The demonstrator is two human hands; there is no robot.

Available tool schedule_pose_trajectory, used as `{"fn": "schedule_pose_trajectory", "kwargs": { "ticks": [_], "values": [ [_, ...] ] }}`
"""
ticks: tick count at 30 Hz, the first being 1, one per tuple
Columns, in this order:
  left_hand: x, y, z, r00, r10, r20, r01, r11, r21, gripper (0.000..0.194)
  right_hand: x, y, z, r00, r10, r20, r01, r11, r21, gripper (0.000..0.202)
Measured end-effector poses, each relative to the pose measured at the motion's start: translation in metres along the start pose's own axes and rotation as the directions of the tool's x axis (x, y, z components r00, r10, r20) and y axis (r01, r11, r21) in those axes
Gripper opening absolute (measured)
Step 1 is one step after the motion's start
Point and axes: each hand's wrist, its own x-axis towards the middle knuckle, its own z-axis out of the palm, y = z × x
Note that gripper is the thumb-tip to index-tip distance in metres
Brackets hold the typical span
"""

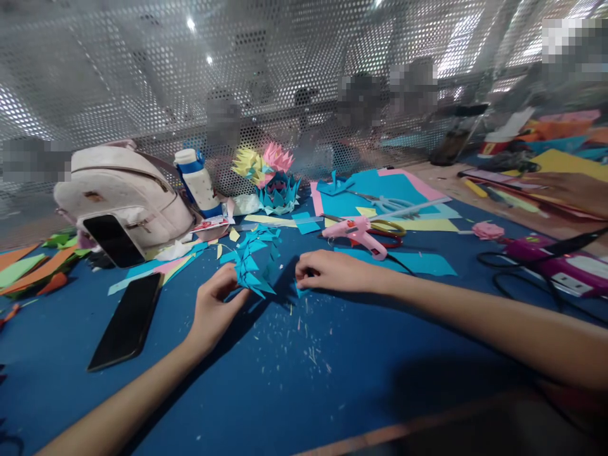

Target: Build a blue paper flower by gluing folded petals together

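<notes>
A blue folded-paper piece with many points (258, 256) is held just above the blue table by my left hand (216, 307), its fingers and thumb closed round the piece's left side. To the right of it, my right hand (323, 271) is closed in a pinch on a small blue paper piece (301, 291), mostly hidden below the fingertips. The two hands are apart. Behind my right hand lies a pink glue gun (358, 234), with its nozzle pointing left. Small paper scraps (308, 345) are scattered on the table in front of the hands.
A black phone (127, 322) lies at left, near a white backpack (123, 193) with another phone leaning on it. A bottle (198, 183) and paper flowers (278, 190) stand behind. Scissors (387, 204) rest on coloured sheets. A purple power strip (553, 263) and a person's hand (574, 190) are at right.
</notes>
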Motion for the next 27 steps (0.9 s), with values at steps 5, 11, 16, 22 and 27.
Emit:
{"fn": "schedule_pose_trajectory", "kwargs": {
  "ticks": [5, 11, 16, 22, 27],
  "values": [
    [-0.001, 0.000, 0.000, 1.000, -0.005, -0.001, 0.005, 1.000, 0.000, 0.007, 0.002, 0.008, -0.004, 0.993, -0.100, 0.060, 0.096, 0.993, 0.065, 0.014],
    [0.000, 0.001, 0.000, 1.000, -0.022, 0.001, 0.022, 1.000, 0.002, 0.007, 0.004, 0.014, 0.006, 0.995, -0.098, -0.008, 0.098, 0.995, 0.035, 0.005],
    [0.000, 0.001, 0.000, 1.000, -0.030, -0.001, 0.030, 1.000, 0.006, 0.006, -0.001, 0.004, 0.006, 0.998, -0.047, -0.031, 0.048, 0.999, 0.010, 0.012],
    [0.000, 0.001, 0.000, 1.000, -0.023, 0.001, 0.023, 1.000, 0.006, 0.007, 0.002, 0.004, 0.005, 0.998, -0.039, -0.039, 0.041, 0.998, 0.046, 0.016],
    [0.000, 0.001, 0.000, 1.000, -0.024, 0.004, 0.024, 1.000, 0.002, 0.007, 0.002, 0.006, 0.005, 0.997, -0.057, -0.049, 0.057, 0.998, -0.011, 0.010]
  ]
}}
